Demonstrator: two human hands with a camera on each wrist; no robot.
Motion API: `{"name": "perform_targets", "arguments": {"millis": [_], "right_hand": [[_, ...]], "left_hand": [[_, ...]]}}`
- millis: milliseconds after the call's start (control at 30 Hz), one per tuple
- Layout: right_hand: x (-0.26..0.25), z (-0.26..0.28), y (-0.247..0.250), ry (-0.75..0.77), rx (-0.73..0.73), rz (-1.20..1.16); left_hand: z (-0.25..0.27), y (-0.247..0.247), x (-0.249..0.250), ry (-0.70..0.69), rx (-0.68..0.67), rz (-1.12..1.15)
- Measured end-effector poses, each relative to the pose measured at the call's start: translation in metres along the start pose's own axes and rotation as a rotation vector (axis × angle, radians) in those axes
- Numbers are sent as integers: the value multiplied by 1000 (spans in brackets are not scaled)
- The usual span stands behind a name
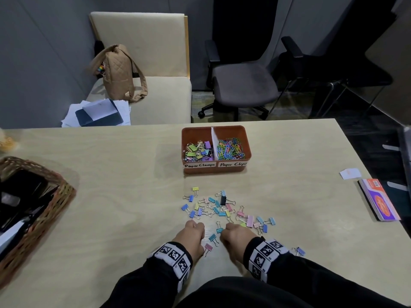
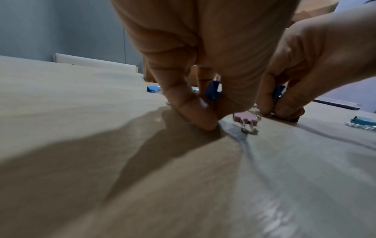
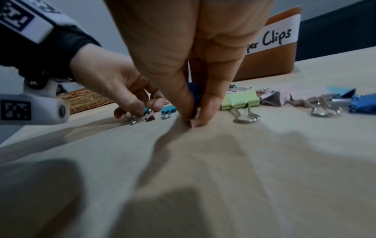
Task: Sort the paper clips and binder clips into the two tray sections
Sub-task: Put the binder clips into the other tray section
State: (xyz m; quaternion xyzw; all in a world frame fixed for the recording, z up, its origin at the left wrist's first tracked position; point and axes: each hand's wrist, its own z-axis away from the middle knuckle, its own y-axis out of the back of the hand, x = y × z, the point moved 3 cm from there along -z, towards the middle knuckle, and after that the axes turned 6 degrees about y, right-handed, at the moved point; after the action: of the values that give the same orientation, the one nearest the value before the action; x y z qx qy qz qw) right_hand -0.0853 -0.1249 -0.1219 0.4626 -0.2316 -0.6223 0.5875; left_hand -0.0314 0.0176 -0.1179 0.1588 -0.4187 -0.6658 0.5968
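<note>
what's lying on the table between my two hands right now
In the head view, between the left hand and right hand lie three binder clips: two teal ones and a pink one nearest you.

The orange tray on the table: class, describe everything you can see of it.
The orange tray is a rectangular, plastic-looking box standing flat on the table, beyond the loose clips. A white divider splits it: binder clips left, paper clips right. White front labels read "Paper Clamps" and "Paper Clips". Neither of the hands touches it.
</note>
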Motion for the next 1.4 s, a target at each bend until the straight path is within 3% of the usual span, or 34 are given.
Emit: {"name": "perform_targets", "arguments": {"millis": [400,500,600,667,767,933,1100,1200,1300,1400], "right_hand": [[-3,-3,23,-118,-83,-147],[3,-4,45,-215,12,-377],[15,-13,73,-355,151,-742],[19,-24,100,-372,234,-919],[18,-47,149,-342,370,-1036],[10,-83,208,-299,573,-912],[16,-86,214,-310,658,-793],[14,-67,197,-229,670,-812],[9,-48,163,-127,559,-640],[11,-46,118,-97,296,-342]], "left_hand": [[-2,2,-5,-53,11,9],[-4,17,-5,-38,29,131],[-7,52,-4,57,113,431],[-11,85,0,86,194,630],[-26,140,10,55,379,684],[-55,194,21,12,576,694],[-65,192,16,13,588,671],[-53,171,11,15,538,607],[-42,137,3,4,426,481],[-42,99,-8,7,219,206]]}}
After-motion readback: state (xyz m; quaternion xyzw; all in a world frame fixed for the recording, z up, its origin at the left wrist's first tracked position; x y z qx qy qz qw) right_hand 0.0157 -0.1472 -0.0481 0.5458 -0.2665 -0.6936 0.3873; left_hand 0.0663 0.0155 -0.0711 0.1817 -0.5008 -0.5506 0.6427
